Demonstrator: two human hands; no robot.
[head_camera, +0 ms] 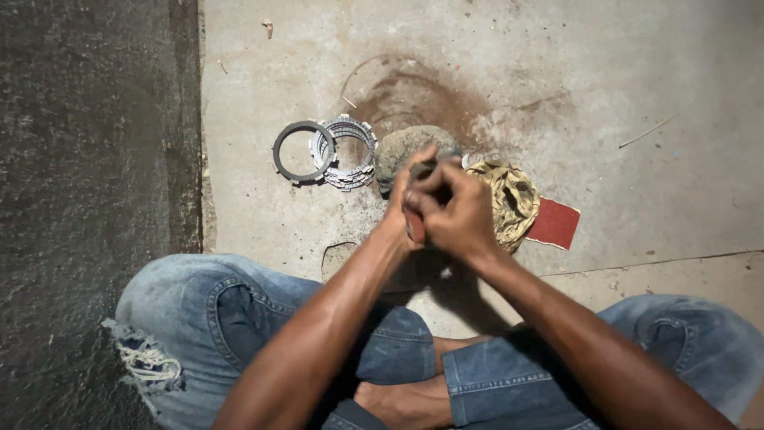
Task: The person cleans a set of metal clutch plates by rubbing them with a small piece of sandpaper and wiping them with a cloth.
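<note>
Both my hands meet in front of me over the concrete floor. My left hand [404,201] and my right hand [458,215] are closed together around a small dark part with a reddish piece against it, mostly hidden by my fingers. Just beyond my hands lies a grey stone [402,147]. A dark friction ring [303,150] lies flat to the left, beside a stack of toothed metal clutch plates [344,153].
A crumpled yellowish rag [509,199] and a red sheet of sandpaper [555,224] lie to the right of my hands. Rust-brown dust stains the concrete [414,95]. A darker rough strip of ground [95,159] runs along the left. My jeans-clad knees [207,318] frame the bottom.
</note>
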